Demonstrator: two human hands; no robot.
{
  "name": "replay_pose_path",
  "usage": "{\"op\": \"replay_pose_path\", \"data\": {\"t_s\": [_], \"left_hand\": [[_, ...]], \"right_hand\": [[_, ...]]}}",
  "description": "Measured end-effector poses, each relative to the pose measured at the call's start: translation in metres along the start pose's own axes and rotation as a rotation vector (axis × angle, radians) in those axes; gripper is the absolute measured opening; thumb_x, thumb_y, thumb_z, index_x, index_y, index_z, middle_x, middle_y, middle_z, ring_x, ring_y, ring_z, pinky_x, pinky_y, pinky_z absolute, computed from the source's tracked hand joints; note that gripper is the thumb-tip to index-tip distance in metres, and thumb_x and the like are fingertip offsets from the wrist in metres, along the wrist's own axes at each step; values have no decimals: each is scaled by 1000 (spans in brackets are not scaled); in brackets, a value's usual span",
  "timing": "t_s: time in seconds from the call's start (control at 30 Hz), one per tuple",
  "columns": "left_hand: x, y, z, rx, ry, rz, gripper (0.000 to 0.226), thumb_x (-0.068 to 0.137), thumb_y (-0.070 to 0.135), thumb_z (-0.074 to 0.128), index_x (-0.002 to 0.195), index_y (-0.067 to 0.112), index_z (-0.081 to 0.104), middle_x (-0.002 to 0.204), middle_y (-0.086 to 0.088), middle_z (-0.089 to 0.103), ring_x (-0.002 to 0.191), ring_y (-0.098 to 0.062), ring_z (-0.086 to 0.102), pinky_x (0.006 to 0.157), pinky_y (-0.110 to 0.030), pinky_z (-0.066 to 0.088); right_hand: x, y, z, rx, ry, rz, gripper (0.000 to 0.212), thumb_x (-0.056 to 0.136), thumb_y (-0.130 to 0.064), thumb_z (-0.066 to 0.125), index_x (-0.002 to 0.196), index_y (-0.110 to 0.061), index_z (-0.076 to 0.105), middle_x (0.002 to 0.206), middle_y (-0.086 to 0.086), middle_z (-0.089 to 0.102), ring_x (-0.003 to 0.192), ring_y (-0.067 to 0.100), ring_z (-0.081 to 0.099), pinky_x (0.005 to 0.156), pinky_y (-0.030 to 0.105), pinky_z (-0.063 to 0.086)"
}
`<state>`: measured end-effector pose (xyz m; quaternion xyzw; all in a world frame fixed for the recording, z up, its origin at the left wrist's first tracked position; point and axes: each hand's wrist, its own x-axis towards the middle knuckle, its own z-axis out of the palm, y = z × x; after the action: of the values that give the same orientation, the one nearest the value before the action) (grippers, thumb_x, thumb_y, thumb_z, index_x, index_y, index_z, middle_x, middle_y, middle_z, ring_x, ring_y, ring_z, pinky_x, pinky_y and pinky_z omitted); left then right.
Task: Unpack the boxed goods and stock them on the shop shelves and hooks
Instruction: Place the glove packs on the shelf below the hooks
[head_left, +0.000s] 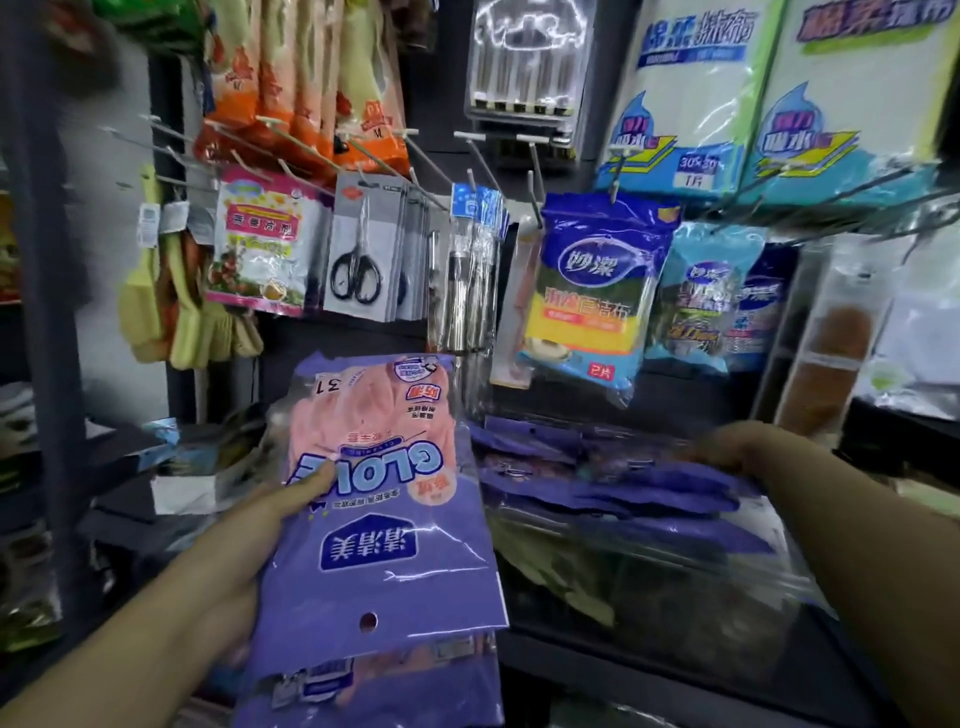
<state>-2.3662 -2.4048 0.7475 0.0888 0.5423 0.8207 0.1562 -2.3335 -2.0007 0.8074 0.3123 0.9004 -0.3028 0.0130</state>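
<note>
Glossy purple glove packs (384, 519) clamped in left hand (234, 566) fingers; right hand (737, 447) grip blurred

Single head-worn wide-angle view recorded. Camera aimed forward and slightly down, close to hook wall (467, 156). Both forearms seen entering from bottom corners. Packets viewed at arm's length; edges bent by lens. No second view supplied.
</note>
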Motion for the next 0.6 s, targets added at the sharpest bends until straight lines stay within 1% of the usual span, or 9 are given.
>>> {"op": "replay_pose_path", "data": {"t_s": [0.07,0.13,0.2,0.27,0.3,0.4,0.47,0.53,0.6], "left_hand": [[8,0,1,23,6,-6,16,91,16,53,92,8,66,64,-15,71,47,-25,67,42,-33,55],[20,-1,-1,26,17,-7,19,93,14,49,89,5,65,58,-14,69,43,-24,65,37,-31,53],[23,-1,2,18,5,-30,24,91,14,52,79,4,70,56,-15,68,41,-24,64,35,-30,51],[23,1,9,35,-19,-51,22,79,22,71,69,2,72,55,-16,67,40,-25,63,34,-30,51],[21,0,12,39,-23,-61,24,74,24,76,70,1,72,56,-17,67,41,-26,64,35,-31,51],[25,-6,15,34,-24,-47,13,87,13,59,86,3,68,65,-18,70,47,-27,66,41,-34,55],[25,-8,23,24,-51,-57,13,87,11,57,88,4,67,68,-18,71,50,-26,68,44,-34,56],[25,-7,34,32,-73,-78,14,90,9,55,85,3,66,63,-16,70,46,-24,66,42,-32,55],[26,-6,48,29,-85,-105,15,91,7,51,84,1,64,58,-16,69,43,-23,65,38,-30,53]], "right_hand": [[-3,-7,6,-360,77,-41,28,98,-32,48,124,-21,51,120,1,53,94,15,55,90,28,46],[1,-17,5,-502,158,-70,47,97,-42,45,136,-15,50,134,7,54,115,21,54,102,29,40],[3,-23,0,-611,249,-115,53,93,-47,49,135,-14,51,134,10,56,116,25,56,96,29,45],[-9,-24,-2,-665,349,-131,54,83,-49,55,126,-17,57,121,10,62,105,27,61,86,31,50],[-23,-23,-2,-587,426,-142,49,81,-48,56,116,-14,61,110,10,65,96,28,62,77,31,49],[-63,-25,4,-279,647,-322,30,86,-38,64,77,-10,61,71,6,60,68,22,57,60,28,40],[-98,-34,23,-15,532,-417,40,88,-44,60,69,-9,65,61,5,63,57,17,55,56,27,40],[-128,-45,48,225,245,-403,50,89,-51,52,76,-5,68,61,8,67,50,16,57,53,24,46],[-140,-52,68,460,-67,-299,57,86,-56,47,86,-2,67,70,14,70,56,17,64,57,25,53]]}}
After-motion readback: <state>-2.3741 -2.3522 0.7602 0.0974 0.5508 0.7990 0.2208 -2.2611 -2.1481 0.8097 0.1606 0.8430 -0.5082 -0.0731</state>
